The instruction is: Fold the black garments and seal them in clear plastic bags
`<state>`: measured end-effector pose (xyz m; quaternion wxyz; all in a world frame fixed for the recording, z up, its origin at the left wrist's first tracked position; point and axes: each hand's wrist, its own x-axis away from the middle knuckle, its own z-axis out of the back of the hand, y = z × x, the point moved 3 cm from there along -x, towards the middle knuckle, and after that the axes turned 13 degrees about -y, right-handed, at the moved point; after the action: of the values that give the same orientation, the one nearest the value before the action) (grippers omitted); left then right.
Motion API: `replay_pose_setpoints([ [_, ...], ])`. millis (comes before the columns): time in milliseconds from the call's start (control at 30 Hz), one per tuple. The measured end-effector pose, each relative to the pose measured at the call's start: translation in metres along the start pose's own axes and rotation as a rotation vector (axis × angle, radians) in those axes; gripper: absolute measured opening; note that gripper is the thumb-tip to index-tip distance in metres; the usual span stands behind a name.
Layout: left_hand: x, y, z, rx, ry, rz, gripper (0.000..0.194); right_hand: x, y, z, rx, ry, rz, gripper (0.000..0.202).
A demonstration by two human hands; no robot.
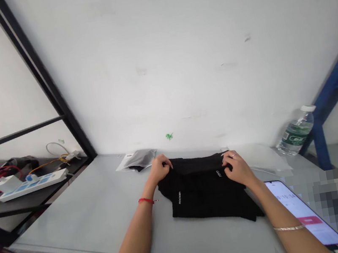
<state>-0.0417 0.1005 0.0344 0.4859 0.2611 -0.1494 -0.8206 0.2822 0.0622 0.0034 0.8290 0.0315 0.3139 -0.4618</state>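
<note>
A black garment with small white lettering lies partly folded on the grey table. My left hand pinches its far left corner, fingers closed on the cloth. At the far right corner, my right hand has its fingers closed on the fabric too. The garment's near edge rests flat, with a pointed piece sticking out at the lower right. Just beyond my left hand, a clear plastic bag with something dark inside lies near the wall.
A water bottle leans at the back right beside a blue metal frame. Clear plastic lies near it. A lit phone is under my right forearm. Left, a power strip and cables sit on a dark shelf.
</note>
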Motion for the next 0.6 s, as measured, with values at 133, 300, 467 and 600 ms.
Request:
replay_pose_setpoints([
  [133,0.002,0.006,-0.001,-0.072,-0.063,0.014,0.028,0.000,-0.006,0.001,0.033,-0.186,0.013,0.018],
  [300,0.006,0.035,-0.014,-0.194,0.055,0.025,0.017,-0.001,-0.007,-0.003,0.030,-0.337,-0.001,0.021],
  [467,0.017,0.069,-0.055,-0.301,-0.086,-0.137,0.050,-0.005,-0.008,-0.010,0.239,-0.233,-0.142,0.027],
  [600,0.026,0.070,-0.089,-0.386,-0.234,-0.158,0.067,-0.006,-0.032,-0.022,0.233,-0.139,-0.121,0.036],
])
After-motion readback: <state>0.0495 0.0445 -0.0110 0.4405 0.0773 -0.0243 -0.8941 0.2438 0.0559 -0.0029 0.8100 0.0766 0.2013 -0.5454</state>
